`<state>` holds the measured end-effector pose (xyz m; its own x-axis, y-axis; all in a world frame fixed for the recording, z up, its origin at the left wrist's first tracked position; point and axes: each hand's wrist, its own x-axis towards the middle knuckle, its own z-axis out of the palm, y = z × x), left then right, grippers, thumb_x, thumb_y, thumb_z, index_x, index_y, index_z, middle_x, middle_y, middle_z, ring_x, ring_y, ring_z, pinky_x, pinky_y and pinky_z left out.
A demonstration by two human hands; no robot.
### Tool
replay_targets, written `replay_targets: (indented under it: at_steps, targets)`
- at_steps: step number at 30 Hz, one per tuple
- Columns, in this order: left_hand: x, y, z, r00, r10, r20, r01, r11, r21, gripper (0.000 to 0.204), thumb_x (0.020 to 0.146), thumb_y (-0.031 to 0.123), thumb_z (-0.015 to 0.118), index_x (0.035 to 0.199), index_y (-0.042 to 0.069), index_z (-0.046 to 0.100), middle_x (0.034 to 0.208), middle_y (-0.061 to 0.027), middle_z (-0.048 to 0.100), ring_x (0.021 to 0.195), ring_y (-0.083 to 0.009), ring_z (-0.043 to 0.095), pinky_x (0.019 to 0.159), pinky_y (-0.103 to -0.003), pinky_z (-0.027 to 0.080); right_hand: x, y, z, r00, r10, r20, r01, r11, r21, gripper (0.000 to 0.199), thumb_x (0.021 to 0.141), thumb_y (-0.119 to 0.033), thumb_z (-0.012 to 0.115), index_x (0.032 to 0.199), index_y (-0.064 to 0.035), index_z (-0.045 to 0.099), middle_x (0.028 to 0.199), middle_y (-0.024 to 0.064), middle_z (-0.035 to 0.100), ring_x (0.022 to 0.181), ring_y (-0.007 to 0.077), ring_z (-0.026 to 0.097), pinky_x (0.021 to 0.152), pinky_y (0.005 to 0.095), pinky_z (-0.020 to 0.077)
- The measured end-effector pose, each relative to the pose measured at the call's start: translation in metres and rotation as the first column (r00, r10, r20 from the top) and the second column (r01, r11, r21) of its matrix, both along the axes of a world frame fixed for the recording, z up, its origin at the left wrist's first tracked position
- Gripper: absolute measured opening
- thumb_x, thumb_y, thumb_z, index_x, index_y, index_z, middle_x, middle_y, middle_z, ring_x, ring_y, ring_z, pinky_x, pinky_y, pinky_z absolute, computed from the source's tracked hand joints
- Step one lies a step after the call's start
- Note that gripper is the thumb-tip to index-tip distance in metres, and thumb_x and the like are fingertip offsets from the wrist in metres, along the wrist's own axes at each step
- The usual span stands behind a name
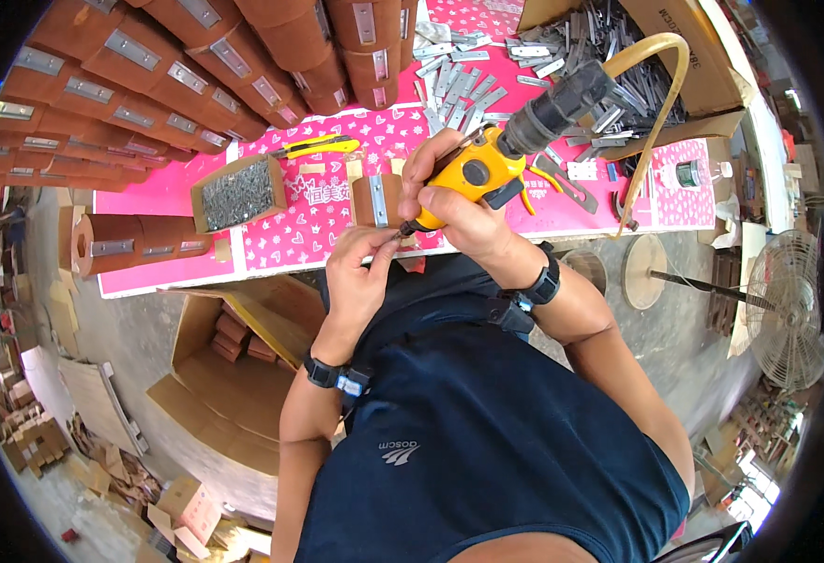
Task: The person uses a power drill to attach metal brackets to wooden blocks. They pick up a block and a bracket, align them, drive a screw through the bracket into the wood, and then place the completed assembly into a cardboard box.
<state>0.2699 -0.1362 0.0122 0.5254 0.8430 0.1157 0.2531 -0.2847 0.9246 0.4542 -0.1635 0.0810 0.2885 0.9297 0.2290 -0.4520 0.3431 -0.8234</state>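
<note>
A yellow and black power screwdriver [468, 174] is gripped in my right hand [463, 216], its bit angled down to the left. My left hand [360, 277] has thumb and index finger pinched together right at the bit's tip; whatever lies between them is too small to make out. Just beyond those fingers, a brown block [362, 200] with a silver metal strip [378, 199] along it rests near the front edge of the pink-covered table [290, 239]. To its left stands an open carton [280, 183] filled with small grey metal pieces, seemingly screws.
Brown blocks with metal strips [149, 56] are stacked at the far left; another row [140, 246] lies nearer. A yellow utility knife [323, 146], loose metal strips [459, 94] and yellow-handled pliers [543, 178] lie around. A hose [679, 75] arches at right, beside a fan [787, 310].
</note>
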Motion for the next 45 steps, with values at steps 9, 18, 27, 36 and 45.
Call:
replay_targets:
  at_steps: [9, 18, 27, 36, 45]
  targets:
    - [0.013, 0.025, -0.018, 0.982, 0.165, -0.096, -0.131, 0.947, 0.294, 0.016, 0.082, 0.008, 0.077, 0.098, 0.007, 0.08, 0.129, -0.0137, 0.064, 0.123, -0.0337, 0.054, 0.106, -0.043, 0.043, -0.011, 0.029, -0.02, 0.948, 0.021, 0.317, -0.031, 0.999, 0.025, 0.023, 0.086, 0.004, 0.061, 0.106, -0.0036, 0.054, 0.095, 0.0082, 0.061, 0.081, 0.0143, 0.063, 0.073, 0.0302, 0.0542]
    - [0.012, 0.023, -0.037, 0.98, 0.183, -0.074, -0.177, 0.981, 0.077, 0.016, 0.082, 0.01, 0.078, 0.097, 0.006, 0.08, 0.133, -0.0149, 0.063, 0.126, -0.0343, 0.053, 0.109, -0.044, 0.042, -0.012, 0.041, -0.025, 0.94, 0.035, 0.34, -0.015, 0.998, -0.061, 0.024, 0.083, 0.006, 0.062, 0.104, -0.0023, 0.055, 0.087, 0.0074, 0.063, 0.075, 0.0147, 0.065, 0.069, 0.0299, 0.0549]
    - [0.009, 0.021, -0.044, 0.983, 0.174, -0.05, -0.175, 0.984, -0.022, 0.023, 0.083, 0.015, 0.079, 0.104, 0.008, 0.079, 0.139, -0.0185, 0.059, 0.132, -0.0359, 0.051, 0.109, -0.044, 0.044, -0.015, 0.041, -0.032, 0.957, 0.049, 0.285, -0.035, 0.998, -0.055, 0.023, 0.083, 0.007, 0.062, 0.103, -0.0027, 0.054, 0.09, 0.0077, 0.061, 0.076, 0.015, 0.065, 0.069, 0.0307, 0.0554]
    - [-0.001, 0.015, -0.059, 0.997, 0.08, -0.005, -0.08, 0.995, 0.063, 0.083, 0.073, 0.015, 0.088, 0.147, 0.008, 0.049, 0.152, -0.019, 0.046, 0.139, -0.0376, 0.046, 0.114, -0.046, 0.041, -0.023, 0.038, -0.034, 0.859, 0.082, 0.506, -0.075, 0.997, -0.036, 0.021, 0.086, 0.004, 0.064, 0.101, -0.0026, 0.052, 0.088, 0.0071, 0.061, 0.079, 0.0139, 0.064, 0.073, 0.0298, 0.0539]
    - [0.002, 0.01, -0.062, 0.995, 0.096, 0.003, -0.095, 0.994, -0.048, 0.083, 0.074, 0.017, 0.089, 0.147, 0.006, 0.05, 0.152, -0.0195, 0.047, 0.139, -0.0367, 0.047, 0.113, -0.044, 0.043, -0.019, 0.046, -0.045, 0.816, 0.162, 0.555, -0.13, 0.987, -0.096, 0.021, 0.084, 0.005, 0.065, 0.098, -0.0038, 0.052, 0.085, 0.0065, 0.06, 0.078, 0.0149, 0.064, 0.07, 0.0308, 0.0542]
